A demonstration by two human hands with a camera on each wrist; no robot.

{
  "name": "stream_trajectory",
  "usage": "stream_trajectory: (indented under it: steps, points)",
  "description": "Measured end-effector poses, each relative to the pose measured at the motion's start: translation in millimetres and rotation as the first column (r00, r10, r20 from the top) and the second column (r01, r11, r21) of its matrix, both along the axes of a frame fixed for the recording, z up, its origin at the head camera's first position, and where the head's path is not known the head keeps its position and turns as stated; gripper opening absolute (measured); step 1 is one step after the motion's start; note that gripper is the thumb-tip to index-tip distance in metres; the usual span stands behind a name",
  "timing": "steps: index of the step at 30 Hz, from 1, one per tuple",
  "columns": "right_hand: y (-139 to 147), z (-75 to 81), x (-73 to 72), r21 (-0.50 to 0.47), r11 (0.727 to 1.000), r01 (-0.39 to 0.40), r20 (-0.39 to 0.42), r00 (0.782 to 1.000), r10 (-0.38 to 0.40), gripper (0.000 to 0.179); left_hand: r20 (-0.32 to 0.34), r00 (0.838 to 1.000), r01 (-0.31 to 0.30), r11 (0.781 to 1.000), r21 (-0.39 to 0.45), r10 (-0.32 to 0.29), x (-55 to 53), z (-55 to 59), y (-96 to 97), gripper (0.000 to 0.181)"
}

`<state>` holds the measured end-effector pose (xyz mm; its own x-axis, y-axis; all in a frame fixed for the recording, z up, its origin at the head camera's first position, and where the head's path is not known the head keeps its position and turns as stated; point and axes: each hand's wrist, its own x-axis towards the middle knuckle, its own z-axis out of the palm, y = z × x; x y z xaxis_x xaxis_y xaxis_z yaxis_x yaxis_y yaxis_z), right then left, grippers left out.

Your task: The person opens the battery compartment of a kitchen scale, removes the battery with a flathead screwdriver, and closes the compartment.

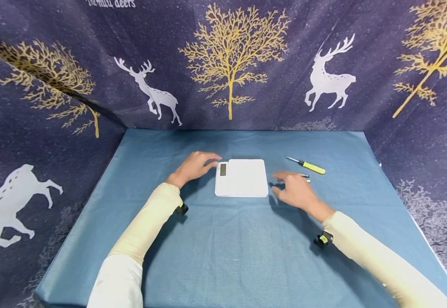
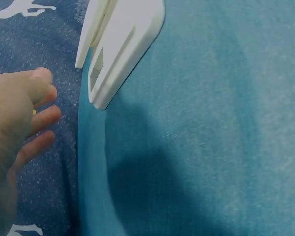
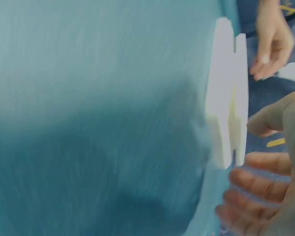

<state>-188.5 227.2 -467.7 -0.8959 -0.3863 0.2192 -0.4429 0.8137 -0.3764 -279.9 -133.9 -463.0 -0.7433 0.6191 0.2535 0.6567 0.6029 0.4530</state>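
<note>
A flat white digital scale (image 1: 248, 179) lies on the blue cloth, its small dark display (image 1: 223, 170) on the left side. My left hand (image 1: 198, 164) is at the scale's upper left corner, fingers relaxed and holding nothing. In the left wrist view, a gap separates those fingers from the scale (image 2: 128, 44). Just off the right edge hovers my right hand (image 1: 294, 190), fingers loosely spread and nothing between them. The right wrist view shows its fingers (image 3: 260, 184) close to the end of the scale (image 3: 221, 98).
A screwdriver (image 1: 313, 167) with a yellow handle lies right of the scale, beyond my right hand. Partly hidden behind that hand is a small blue-ended item (image 1: 304, 175). A dark curtain (image 1: 261, 102) with deer and trees hangs along the back and sides of the table.
</note>
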Motion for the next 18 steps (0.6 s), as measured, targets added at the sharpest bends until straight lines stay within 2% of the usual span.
stream_trajectory:
  steps: [4, 7, 14, 18]
  points:
    - [-6, 0.4, 16.4, 0.037, 0.997, 0.064, 0.052, 0.996, -0.066, 0.055, 0.161, 0.987, 0.014, 0.999, 0.029, -0.018, -8.0, -0.5, -3.6, 0.036]
    - [-11, -4.9, 25.0, 0.093, 0.989, 0.112, 0.041, 0.992, -0.116, 0.059, 0.216, 0.975, 0.054, 0.998, -0.018, -0.049, -14.0, -2.2, -5.3, 0.045]
    - [-25, -13.6, 38.1, 0.124, 0.977, 0.171, 0.058, 0.982, -0.179, 0.063, 0.286, 0.956, 0.101, 0.99, -0.103, -0.067, -25.2, -7.0, -6.5, 0.056]
    - [-30, -15.5, 37.8, 0.114, 0.978, 0.177, 0.046, 0.982, -0.183, 0.062, 0.273, 0.961, 0.082, 0.984, -0.157, -0.037, -29.0, -11.3, -4.4, 0.054]
